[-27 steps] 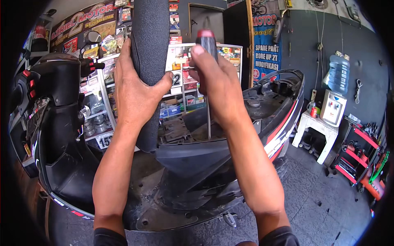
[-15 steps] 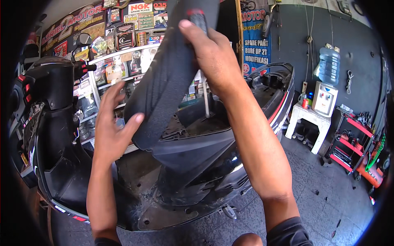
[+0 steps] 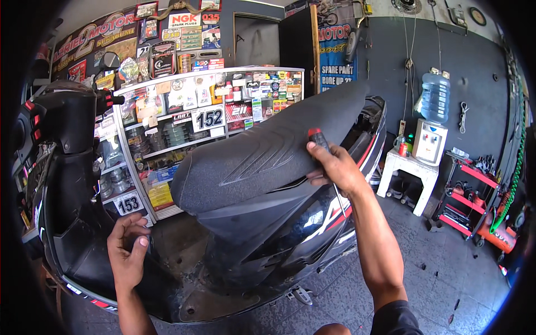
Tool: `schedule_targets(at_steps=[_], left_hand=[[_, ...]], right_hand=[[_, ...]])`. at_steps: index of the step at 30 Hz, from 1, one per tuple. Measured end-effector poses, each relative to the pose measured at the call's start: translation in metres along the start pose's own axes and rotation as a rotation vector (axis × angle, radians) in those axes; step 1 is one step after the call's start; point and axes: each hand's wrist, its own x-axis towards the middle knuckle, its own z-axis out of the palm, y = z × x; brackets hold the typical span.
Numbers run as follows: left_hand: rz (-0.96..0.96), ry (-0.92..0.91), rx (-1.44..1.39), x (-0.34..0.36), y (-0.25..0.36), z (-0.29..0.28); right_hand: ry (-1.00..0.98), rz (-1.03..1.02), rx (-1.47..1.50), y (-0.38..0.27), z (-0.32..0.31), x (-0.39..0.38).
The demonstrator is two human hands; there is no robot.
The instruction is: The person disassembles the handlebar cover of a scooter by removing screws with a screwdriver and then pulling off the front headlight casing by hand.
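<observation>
The black scooter seat [image 3: 262,151] lies lowered over the body of a black scooter [image 3: 279,240] with red and white stripes. Against the seat's near side, my right hand [image 3: 341,168] is closed round a screwdriver [image 3: 316,137] with a red and black handle. Its thin metal shaft points down past the side panel. My left hand [image 3: 129,251] hovers above the scooter's footboard [image 3: 215,301], in front of the seat. Its fingers are loosely bent and apart from the thumb, with nothing in them.
Behind the scooter stands a glass display cabinet [image 3: 167,139] full of parts. To the right, a water dispenser [image 3: 431,140] sits on a white stool [image 3: 416,167]. Beyond it are a red tool trolley [image 3: 469,192] and an orange tank [image 3: 498,239]. The handlebar [image 3: 114,99] rises at left.
The seat has swung down from its raised, tilted position onto the scooter, covering the compartment. My right hand moved down with the screwdriver; my left hand dropped away from the seat's front.
</observation>
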Motion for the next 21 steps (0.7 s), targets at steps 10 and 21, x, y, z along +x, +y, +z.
schedule_targets(at_steps=[10, 21], left_hand=[[0.166, -0.171, 0.182, 0.009, -0.002, 0.038], [0.007, -0.228, 0.268, -0.059, -0.024, -0.036]], right_hand=[[-0.025, -0.011, 0.037, -0.01, 0.021, 0.004], [0.112, 0.111, -0.084, 0.06, -0.011, -0.001]])
